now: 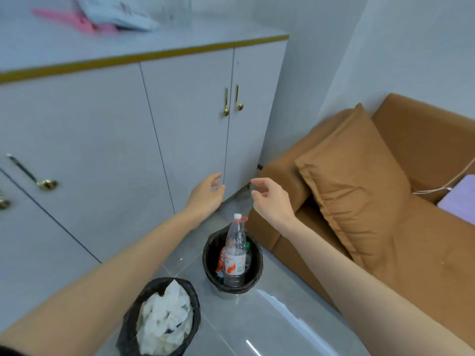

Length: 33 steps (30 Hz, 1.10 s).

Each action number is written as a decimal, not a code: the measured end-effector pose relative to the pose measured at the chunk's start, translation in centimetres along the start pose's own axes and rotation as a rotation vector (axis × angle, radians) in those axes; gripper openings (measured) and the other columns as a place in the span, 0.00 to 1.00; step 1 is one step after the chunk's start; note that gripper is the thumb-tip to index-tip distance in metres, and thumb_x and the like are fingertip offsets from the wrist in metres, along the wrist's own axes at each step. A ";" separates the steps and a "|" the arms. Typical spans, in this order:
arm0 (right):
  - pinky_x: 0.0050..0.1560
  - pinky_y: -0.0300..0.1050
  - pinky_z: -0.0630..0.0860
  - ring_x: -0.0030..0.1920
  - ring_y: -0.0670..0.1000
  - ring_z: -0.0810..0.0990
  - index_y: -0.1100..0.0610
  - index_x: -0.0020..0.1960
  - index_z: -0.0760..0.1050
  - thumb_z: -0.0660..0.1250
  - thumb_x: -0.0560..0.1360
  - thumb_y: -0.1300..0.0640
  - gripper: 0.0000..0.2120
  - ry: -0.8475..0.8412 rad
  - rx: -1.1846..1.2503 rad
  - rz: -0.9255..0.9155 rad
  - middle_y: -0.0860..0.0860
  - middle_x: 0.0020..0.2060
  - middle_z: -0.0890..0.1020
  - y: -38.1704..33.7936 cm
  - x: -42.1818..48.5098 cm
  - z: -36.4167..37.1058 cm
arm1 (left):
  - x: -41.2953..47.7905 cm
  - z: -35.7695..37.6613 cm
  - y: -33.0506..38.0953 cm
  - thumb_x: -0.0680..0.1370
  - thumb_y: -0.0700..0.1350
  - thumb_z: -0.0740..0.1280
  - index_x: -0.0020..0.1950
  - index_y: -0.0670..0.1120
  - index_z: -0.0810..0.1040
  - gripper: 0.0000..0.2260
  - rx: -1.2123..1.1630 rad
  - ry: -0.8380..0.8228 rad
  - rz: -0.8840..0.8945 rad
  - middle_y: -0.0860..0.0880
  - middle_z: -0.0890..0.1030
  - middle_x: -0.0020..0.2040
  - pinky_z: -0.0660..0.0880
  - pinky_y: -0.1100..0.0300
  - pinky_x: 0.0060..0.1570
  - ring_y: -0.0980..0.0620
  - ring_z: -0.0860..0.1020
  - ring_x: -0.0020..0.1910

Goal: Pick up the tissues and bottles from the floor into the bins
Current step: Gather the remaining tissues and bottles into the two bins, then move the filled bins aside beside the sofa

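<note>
Grey tiled floor (270, 317) by a sofa (359, 176). Our left hand (205, 192) and right hand (270, 199) hover empty, fingers loosely spread, over the bottle (235, 250) in the far bin (258, 268); tissues (164, 322) fill the near bin (128, 319). Sorting seems done; next, we scan for strays.

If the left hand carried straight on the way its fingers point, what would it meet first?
The left hand would likely meet the cabinet door first; depth is unclear.
</note>
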State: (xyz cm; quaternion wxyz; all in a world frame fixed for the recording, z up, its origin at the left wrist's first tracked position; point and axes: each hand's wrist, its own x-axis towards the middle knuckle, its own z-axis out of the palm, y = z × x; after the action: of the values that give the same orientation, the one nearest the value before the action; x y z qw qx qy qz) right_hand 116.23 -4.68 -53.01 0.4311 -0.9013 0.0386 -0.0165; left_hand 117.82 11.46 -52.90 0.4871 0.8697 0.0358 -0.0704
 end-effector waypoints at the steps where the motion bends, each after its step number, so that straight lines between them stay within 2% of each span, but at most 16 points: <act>1: 0.53 0.39 0.70 0.49 0.48 0.77 0.54 0.65 0.73 0.61 0.78 0.60 0.16 -0.003 0.005 0.003 0.50 0.59 0.78 -2.2 -0.3 -1.5 | -0.7 -1.5 1.9 0.81 0.44 0.58 0.73 0.48 0.65 0.19 -0.010 0.006 0.000 0.47 0.71 0.69 0.64 0.59 0.66 0.50 0.69 0.68; 4: 0.53 0.37 0.70 0.49 0.47 0.76 0.54 0.65 0.73 0.61 0.78 0.60 0.16 -0.021 0.022 0.002 0.49 0.60 0.77 -8.4 -1.3 -5.7 | -3.2 -6.0 7.5 0.81 0.44 0.58 0.73 0.48 0.66 0.19 -0.031 0.013 0.008 0.47 0.72 0.68 0.65 0.57 0.67 0.51 0.70 0.67; 7: 0.49 0.33 0.71 0.52 0.46 0.75 0.54 0.65 0.73 0.60 0.79 0.61 0.16 -0.048 0.031 -0.009 0.48 0.62 0.77 -13.7 -2.1 -8.9 | -5.5 -10.1 11.9 0.81 0.44 0.58 0.72 0.50 0.67 0.18 -0.057 0.026 0.019 0.48 0.72 0.68 0.66 0.58 0.65 0.52 0.71 0.66; 11: 0.55 0.38 0.71 0.55 0.46 0.75 0.54 0.65 0.73 0.60 0.79 0.61 0.16 -0.076 0.052 -0.013 0.49 0.62 0.76 -19.3 -2.8 -11.4 | -7.9 -14.6 15.7 0.82 0.45 0.57 0.73 0.50 0.66 0.18 -0.071 0.031 0.057 0.49 0.71 0.69 0.68 0.61 0.59 0.52 0.72 0.65; 15: 0.48 0.34 0.71 0.54 0.44 0.74 0.54 0.65 0.73 0.60 0.79 0.60 0.15 -0.102 0.053 -0.062 0.48 0.62 0.75 -25.1 -2.8 -12.3 | -9.1 -19.9 18.1 0.82 0.45 0.58 0.72 0.50 0.66 0.18 -0.093 0.105 0.101 0.50 0.72 0.68 0.69 0.63 0.55 0.53 0.73 0.62; 18: 0.60 0.44 0.73 0.61 0.48 0.74 0.53 0.65 0.73 0.60 0.79 0.59 0.15 -0.111 0.061 -0.089 0.48 0.63 0.75 -27.5 -2.5 -12.1 | -9.2 -22.3 18.7 0.82 0.44 0.58 0.71 0.50 0.68 0.17 -0.101 0.145 0.142 0.50 0.74 0.65 0.69 0.64 0.53 0.55 0.74 0.58; 20: 0.64 0.47 0.72 0.61 0.48 0.74 0.53 0.64 0.73 0.61 0.79 0.60 0.14 -0.113 0.073 -0.097 0.48 0.62 0.75 -29.2 -2.5 -11.2 | -9.3 -24.5 18.5 0.81 0.44 0.58 0.70 0.50 0.69 0.16 -0.116 0.170 0.153 0.51 0.75 0.64 0.70 0.67 0.49 0.57 0.74 0.56; 23: 0.59 0.41 0.71 0.57 0.46 0.75 0.54 0.65 0.73 0.61 0.79 0.59 0.14 -0.109 0.098 -0.130 0.48 0.62 0.76 -31.6 -2.4 -9.8 | -9.4 -27.7 18.0 0.81 0.44 0.59 0.69 0.51 0.70 0.15 -0.122 0.206 0.175 0.52 0.76 0.62 0.71 0.67 0.46 0.56 0.75 0.55; 27: 0.54 0.38 0.70 0.54 0.45 0.75 0.54 0.64 0.74 0.61 0.79 0.59 0.14 -0.144 0.125 -0.150 0.47 0.60 0.77 -34.1 -2.9 -6.9 | -10.5 -31.4 16.1 0.81 0.43 0.58 0.68 0.50 0.70 0.15 -0.160 0.260 0.154 0.51 0.76 0.62 0.72 0.67 0.45 0.54 0.75 0.56; 31: 0.52 0.38 0.71 0.52 0.45 0.77 0.51 0.63 0.74 0.62 0.79 0.58 0.13 -0.206 0.149 -0.157 0.45 0.58 0.77 -36.2 -3.5 -2.8 | -12.1 -34.8 13.0 0.81 0.45 0.59 0.66 0.52 0.71 0.14 -0.221 0.360 0.087 0.51 0.77 0.61 0.75 0.59 0.53 0.53 0.76 0.58; 33: 0.52 0.37 0.72 0.50 0.43 0.77 0.51 0.64 0.73 0.62 0.79 0.58 0.14 -0.257 0.164 -0.169 0.45 0.59 0.77 -37.6 -3.8 -0.4 | -13.2 -36.7 11.2 0.80 0.45 0.61 0.63 0.52 0.72 0.12 -0.257 0.451 0.045 0.52 0.78 0.57 0.75 0.58 0.53 0.53 0.77 0.55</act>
State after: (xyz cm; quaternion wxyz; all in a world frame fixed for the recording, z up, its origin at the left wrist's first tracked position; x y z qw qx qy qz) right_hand 114.45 18.82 -23.51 0.5015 -0.8579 -0.0945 0.0595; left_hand 109.46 37.01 -22.48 0.5749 0.7949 0.1329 0.1415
